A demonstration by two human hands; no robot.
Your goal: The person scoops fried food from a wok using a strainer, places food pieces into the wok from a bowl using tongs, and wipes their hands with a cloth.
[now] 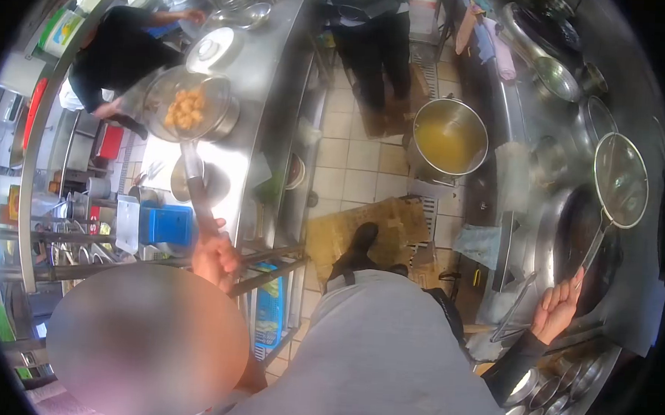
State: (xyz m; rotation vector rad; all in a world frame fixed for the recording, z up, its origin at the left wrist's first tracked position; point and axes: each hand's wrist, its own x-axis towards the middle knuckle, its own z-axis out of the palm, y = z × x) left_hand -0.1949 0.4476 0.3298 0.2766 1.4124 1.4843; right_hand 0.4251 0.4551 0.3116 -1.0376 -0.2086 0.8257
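My left hand (215, 258) is closed around the handle of a skimmer (156, 97) on the left. Golden-brown chunks of food (185, 109) lie in its round basket, which is above or beside a metal bowl (228, 119) on the steel counter. On the right, my right hand (556, 308) grips the thin handle of a round wire strainer (621, 181). No food shows in its mesh. The strainer is raised near a large dark wok (577, 243). A blurred patch hides much of the area around my left forearm.
A tall pot of yellow liquid (450, 138) stands beyond my feet, near flattened cardboard (346, 231). A person in dark trousers (371, 52) stands ahead; another in black (126, 50) works across the counter (269, 61). A white lid (211, 48) and blue container (168, 224) are left.
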